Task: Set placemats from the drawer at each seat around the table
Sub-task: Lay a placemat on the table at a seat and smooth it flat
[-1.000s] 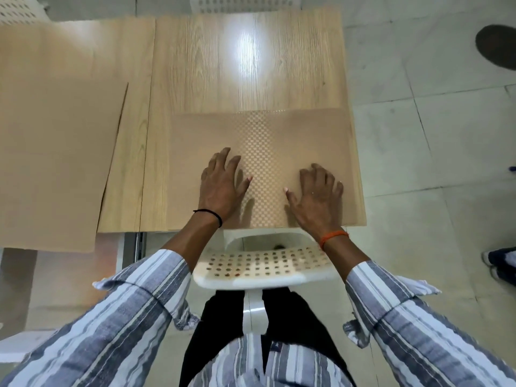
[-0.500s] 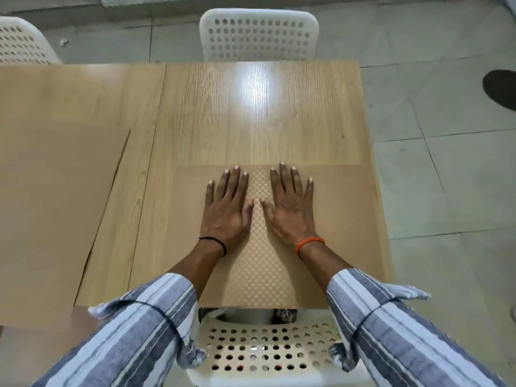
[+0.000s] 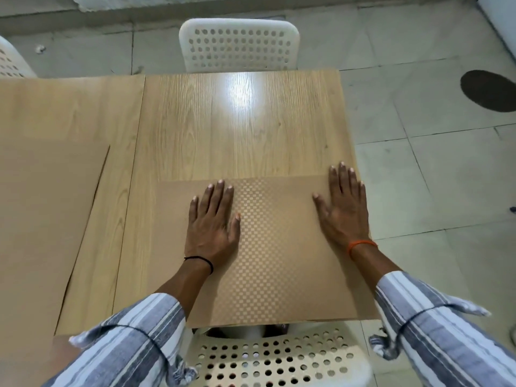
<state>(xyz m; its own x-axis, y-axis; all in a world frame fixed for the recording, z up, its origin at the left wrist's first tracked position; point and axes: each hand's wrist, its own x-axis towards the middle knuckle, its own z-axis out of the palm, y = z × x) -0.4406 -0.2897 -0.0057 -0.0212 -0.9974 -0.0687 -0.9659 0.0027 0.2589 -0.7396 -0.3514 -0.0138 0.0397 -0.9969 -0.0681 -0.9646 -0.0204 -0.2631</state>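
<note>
A tan placemat (image 3: 276,255) with a checkered weave lies flat on the wooden table (image 3: 237,129), along the near edge in front of me. My left hand (image 3: 213,219) rests flat on its left-centre part, fingers straight. My right hand (image 3: 342,206) presses flat on its right side, fingertips reaching past the mat's far edge. A second tan placemat (image 3: 47,219) lies on the table to the left, overhanging the near edge.
A white perforated chair (image 3: 238,44) stands at the table's far side, and another white chair (image 3: 268,358) is right below me at the near edge. Part of a third chair (image 3: 11,62) shows at far left. Tiled floor (image 3: 432,163) lies to the right.
My hands slid forward onto the mat, came together at its middle, then spread apart; the right hand now lies at the mat's right edge. The view tilted up toward the far chair.
</note>
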